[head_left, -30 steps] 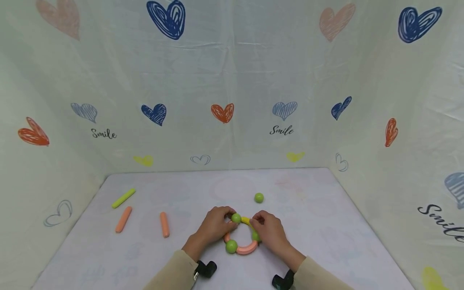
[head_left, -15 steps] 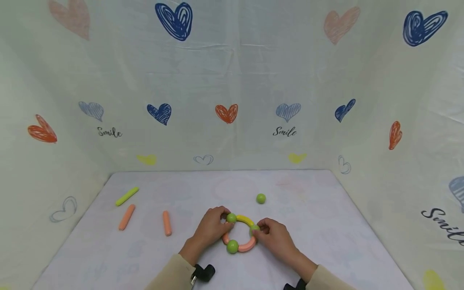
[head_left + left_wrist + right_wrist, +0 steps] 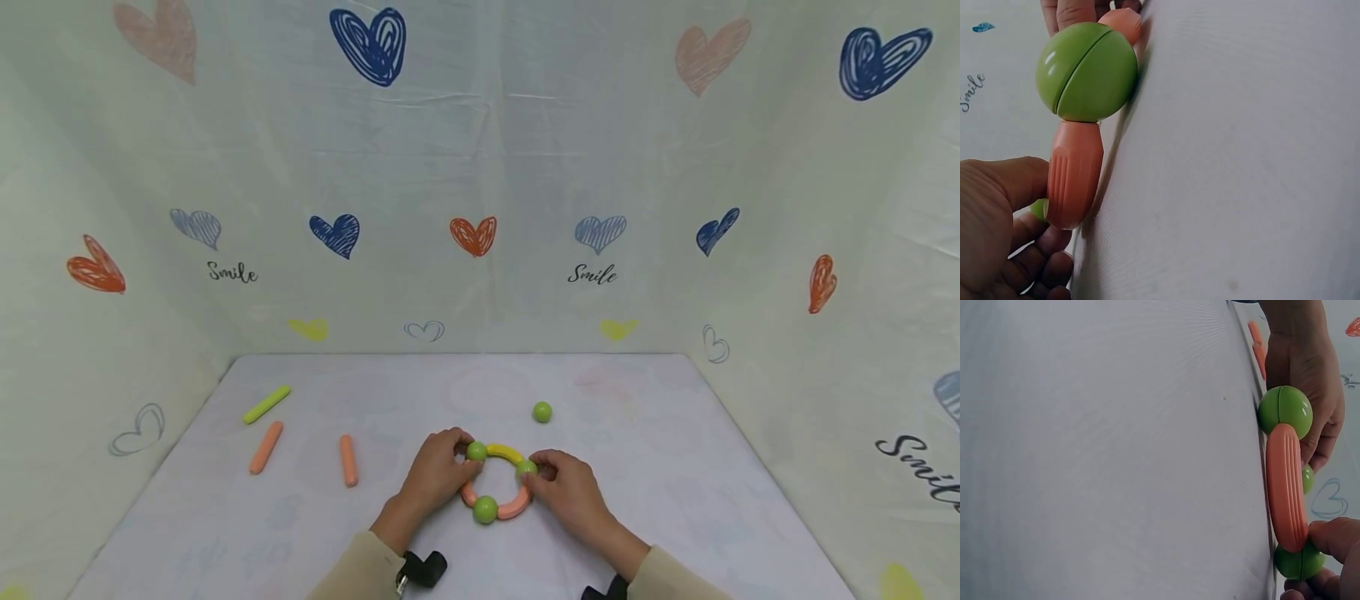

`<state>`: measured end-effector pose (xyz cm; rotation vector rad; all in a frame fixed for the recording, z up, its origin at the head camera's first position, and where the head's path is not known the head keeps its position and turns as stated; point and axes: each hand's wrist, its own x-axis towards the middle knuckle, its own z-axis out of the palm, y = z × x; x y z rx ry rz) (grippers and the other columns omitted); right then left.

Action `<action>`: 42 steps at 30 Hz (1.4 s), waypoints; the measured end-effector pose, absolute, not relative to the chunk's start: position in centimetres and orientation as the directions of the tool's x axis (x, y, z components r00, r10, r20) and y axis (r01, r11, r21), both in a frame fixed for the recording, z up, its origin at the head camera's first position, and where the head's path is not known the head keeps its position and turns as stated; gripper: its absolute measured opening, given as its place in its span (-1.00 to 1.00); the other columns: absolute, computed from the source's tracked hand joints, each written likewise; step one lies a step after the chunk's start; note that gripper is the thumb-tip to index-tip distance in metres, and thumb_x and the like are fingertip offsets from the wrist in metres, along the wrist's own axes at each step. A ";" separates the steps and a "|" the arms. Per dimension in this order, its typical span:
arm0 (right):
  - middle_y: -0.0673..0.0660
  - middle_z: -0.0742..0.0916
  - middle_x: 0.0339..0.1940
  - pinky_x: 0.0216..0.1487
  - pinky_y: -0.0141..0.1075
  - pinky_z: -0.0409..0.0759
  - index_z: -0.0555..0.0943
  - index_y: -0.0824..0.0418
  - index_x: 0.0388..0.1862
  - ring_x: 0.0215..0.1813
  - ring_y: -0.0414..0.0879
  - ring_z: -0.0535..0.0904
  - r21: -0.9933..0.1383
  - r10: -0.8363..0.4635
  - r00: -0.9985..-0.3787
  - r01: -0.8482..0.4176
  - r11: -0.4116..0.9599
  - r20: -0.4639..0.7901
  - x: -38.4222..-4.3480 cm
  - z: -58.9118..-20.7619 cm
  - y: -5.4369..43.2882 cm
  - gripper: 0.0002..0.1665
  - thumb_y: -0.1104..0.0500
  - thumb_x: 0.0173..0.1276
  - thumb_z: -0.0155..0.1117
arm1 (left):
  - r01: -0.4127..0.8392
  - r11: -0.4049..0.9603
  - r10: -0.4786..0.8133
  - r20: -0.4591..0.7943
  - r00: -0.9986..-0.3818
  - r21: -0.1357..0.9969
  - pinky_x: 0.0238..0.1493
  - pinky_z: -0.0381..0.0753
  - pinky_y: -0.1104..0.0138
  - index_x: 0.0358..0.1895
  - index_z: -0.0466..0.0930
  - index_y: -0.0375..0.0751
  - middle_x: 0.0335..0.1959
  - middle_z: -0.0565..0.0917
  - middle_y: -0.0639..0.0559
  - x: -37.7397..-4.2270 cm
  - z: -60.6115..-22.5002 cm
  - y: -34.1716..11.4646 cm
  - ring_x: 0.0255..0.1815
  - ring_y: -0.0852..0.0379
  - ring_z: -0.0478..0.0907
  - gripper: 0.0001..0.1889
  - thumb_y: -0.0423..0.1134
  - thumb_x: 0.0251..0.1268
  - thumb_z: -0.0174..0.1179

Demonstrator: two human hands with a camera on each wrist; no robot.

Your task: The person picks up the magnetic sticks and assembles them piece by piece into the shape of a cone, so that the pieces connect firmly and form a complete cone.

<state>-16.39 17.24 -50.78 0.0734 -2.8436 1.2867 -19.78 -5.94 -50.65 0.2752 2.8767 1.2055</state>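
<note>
A ring of curved rods joined by green balls lies on the table between my hands in the head view. Its yellow curved rod [image 3: 506, 453] forms the far side, and an orange curved rod [image 3: 515, 505] the near right. Another orange curved rod [image 3: 1074, 172], grooved along its side, is partly covered by my left fingers. The near green ball [image 3: 485, 509] is untouched. My left hand [image 3: 433, 477] pinches the far-left green ball [image 3: 476, 451] between thumb and fingers. With thumb and forefinger my right hand [image 3: 576, 497] pinches the right-hand green ball [image 3: 1300, 560].
Beyond the ring sits a loose green ball [image 3: 542, 412]. To the left lie two straight orange rods, the nearer one [image 3: 348, 461] and the farther one [image 3: 266, 448], plus a yellow-green rod [image 3: 267, 405]. A curtain printed with hearts [image 3: 472, 237] surrounds the white table [image 3: 675, 467].
My right hand has shifted from the yellow rod down to the right green ball. The yellow rod now meets that ball. My left hand has kept its pinch; the view has shifted slightly.
</note>
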 end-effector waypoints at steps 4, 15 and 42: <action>-0.06 0.65 -0.38 -0.36 -0.40 0.45 0.78 0.17 0.02 -0.32 -0.19 0.48 -0.741 -0.038 -0.997 -0.074 0.668 0.065 -16.7 -51.0 17.1 -0.64 0.06 0.30 0.56 | 0.139 0.705 0.128 0.068 -0.989 0.696 -0.09 0.59 0.18 -0.05 0.70 -0.18 -0.19 0.70 0.06 -19.6 -50.5 -5.9 -0.12 0.11 0.52 -0.69 -0.18 0.19 0.53; -0.06 0.66 -0.40 -0.36 -0.39 0.43 0.80 0.16 0.02 -0.35 -0.20 0.46 -0.742 -0.057 -0.992 -0.121 0.660 0.111 -17.2 -51.1 16.8 -0.65 0.07 0.30 0.57 | 0.092 0.697 -0.005 0.134 -0.991 0.711 0.04 0.65 0.10 0.15 0.68 -0.15 -0.05 0.72 0.01 -18.4 -49.5 -8.1 0.02 0.04 0.59 -0.60 -0.11 0.31 0.48; -0.06 0.64 -0.43 -0.41 -0.39 0.42 0.78 0.16 0.06 -0.39 -0.20 0.45 -0.738 -0.086 -0.992 -0.124 0.664 0.089 -18.1 -51.1 16.4 -0.63 0.08 0.32 0.55 | -0.139 0.626 -0.253 0.031 -0.967 0.767 0.25 0.51 -0.09 0.37 0.47 -0.33 0.23 0.59 -0.32 -15.2 -49.9 -21.2 0.25 -0.19 0.48 -0.40 -0.12 0.38 0.41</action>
